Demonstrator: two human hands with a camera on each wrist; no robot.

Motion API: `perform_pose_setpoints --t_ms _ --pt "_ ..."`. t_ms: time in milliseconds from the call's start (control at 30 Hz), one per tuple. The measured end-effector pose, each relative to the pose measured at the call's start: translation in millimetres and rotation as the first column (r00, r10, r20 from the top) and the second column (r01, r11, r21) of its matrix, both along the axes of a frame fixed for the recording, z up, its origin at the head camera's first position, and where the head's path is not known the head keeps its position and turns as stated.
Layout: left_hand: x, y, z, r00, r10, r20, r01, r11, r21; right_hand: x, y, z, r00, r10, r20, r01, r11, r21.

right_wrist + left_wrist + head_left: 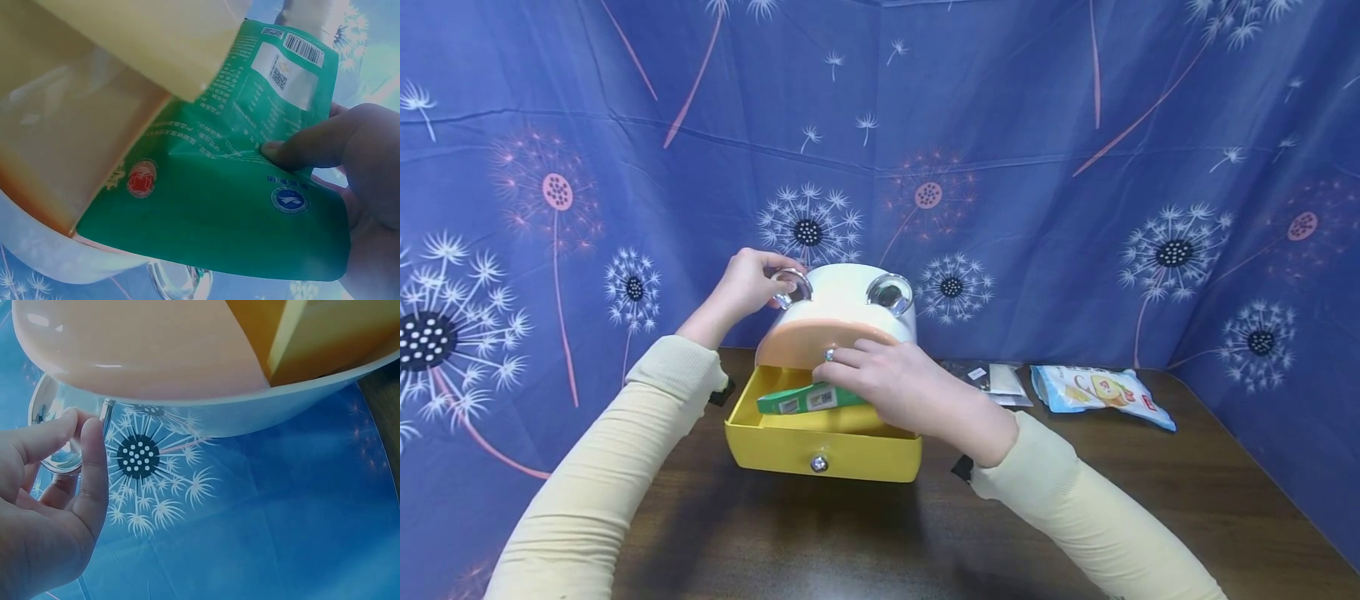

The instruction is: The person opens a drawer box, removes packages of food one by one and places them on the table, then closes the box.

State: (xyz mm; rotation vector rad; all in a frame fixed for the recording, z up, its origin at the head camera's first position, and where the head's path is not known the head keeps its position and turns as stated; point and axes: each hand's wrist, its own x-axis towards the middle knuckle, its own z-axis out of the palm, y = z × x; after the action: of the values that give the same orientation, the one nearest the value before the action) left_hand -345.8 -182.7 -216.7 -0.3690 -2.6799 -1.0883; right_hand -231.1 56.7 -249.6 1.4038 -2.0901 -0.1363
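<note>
My left hand (748,283) grips a shiny silver ring-shaped eye (795,288) on top of a white storage box (842,287); in the left wrist view, thumb and fingers are curled at that ring. The box has a peach front (805,340) and a yellow drawer (865,458) pulled out below it, with a round silver knob (819,463). My right hand (887,379) pinches a green packet (219,244) with a barcode and printed text, thumb on its face in the right wrist view. The packet lies slanted across the drawer, partly covered by my hand.
To the right of the box, a clear bag with a white label (1003,381) lies on the brown table (1075,483). Beside it is a light-blue snack bag (1101,396). A blue dandelion-print cloth (1022,192) hangs behind, and along the right side.
</note>
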Motion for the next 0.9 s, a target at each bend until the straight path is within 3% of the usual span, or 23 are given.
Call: perform_pose_setpoints --t_ms 900 --pt "-2.9 -1.0 -0.7 1.000 -0.015 -0.015 0.015 1.000 0.005 13.5 29.0 24.3 1.000 -0.005 0.008 0.006 0.994 -0.107"
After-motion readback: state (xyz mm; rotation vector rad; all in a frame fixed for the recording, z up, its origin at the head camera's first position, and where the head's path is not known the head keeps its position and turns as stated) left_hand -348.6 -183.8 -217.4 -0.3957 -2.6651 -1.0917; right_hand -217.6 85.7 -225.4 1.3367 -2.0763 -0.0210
